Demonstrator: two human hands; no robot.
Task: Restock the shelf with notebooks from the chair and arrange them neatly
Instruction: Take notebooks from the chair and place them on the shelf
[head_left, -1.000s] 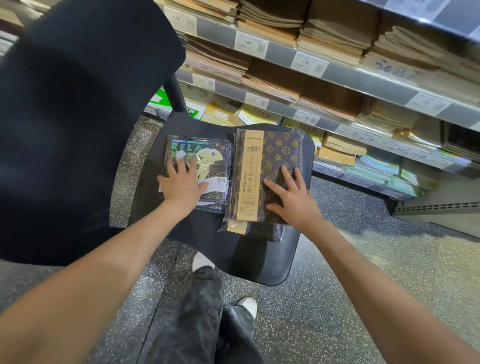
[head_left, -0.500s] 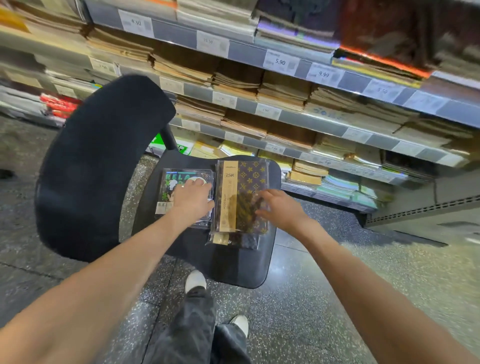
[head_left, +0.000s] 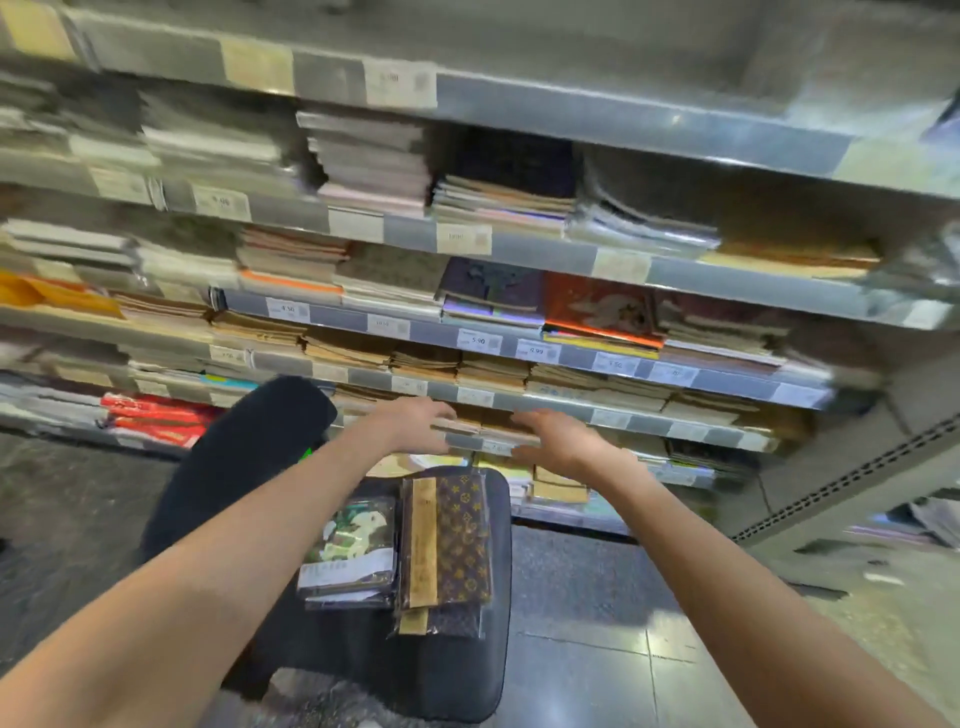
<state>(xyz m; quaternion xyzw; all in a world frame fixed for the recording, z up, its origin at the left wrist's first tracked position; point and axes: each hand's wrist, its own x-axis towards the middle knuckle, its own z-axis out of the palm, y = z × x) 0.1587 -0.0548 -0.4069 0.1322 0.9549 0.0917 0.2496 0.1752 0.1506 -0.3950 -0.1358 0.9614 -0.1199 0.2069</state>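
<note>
Price tags on the shelf (head_left: 571, 358) rail read 4.50 (head_left: 287, 309), 5.90 (head_left: 478, 341) and 9.99 (head_left: 537, 352). The other tags and the notebooks' printing are too blurred to read.

I look down from the head camera at my two bare forearms reaching forward. My left hand (head_left: 415, 423) and right hand (head_left: 558, 436) are raised with fingers extended at the edge of a low shelf (head_left: 613, 418) stacked with brown notebooks; blur hides whether they touch it. Below them, a black chair (head_left: 452, 670) carries two wrapped stacks side by side: a brown patterned notebook (head_left: 457, 540) and, just left, a green-covered notebook (head_left: 353, 545). Higher shelves hold more blurred stacks behind price labels (head_left: 479, 341).
</note>
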